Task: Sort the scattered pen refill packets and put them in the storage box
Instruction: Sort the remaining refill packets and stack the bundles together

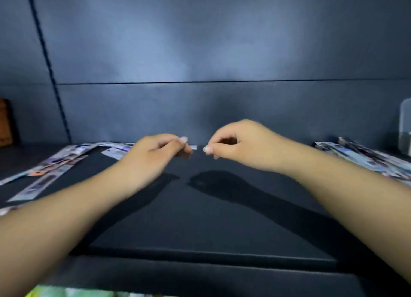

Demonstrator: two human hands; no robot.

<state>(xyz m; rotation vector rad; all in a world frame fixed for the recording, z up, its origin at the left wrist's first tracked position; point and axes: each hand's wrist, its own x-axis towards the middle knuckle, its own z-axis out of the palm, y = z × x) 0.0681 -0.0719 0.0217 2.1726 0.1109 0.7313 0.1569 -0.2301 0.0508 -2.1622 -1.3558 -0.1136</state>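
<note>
My fingers [178, 144] on the left hand [153, 154] were curled, thumb and forefinger pinched together near a small pale sliver [194, 147] that stuck out just past the tips; the blur kept me from telling whether they truly gripped it or what it was. On the right hand [235, 141] the fingers were curled in the same pinch, the pale-nailed thumb tip close to that sliver, and I saw nothing held between them. Both hands hovered side by side above the far part of the dark table [211, 219], a smooth matte surface with soft shadows under my wrists.

Outward to the left lay a scatter of pen refill packets [53, 163], long flat glossy strips with printed cards, some overlapping, fanned from the back edge toward the near left. To the right sat a second pile of packets [364, 156], stacked and slanted, hard against a translucent plastic container [405, 127] at the frame's edge. A brown wooden object [5, 123] stood at the far left.

Between the two piles the tabletop ran bare to its near front lip. Behind everything rose a smooth dark wall panel [200, 52] with thin seams.
</note>
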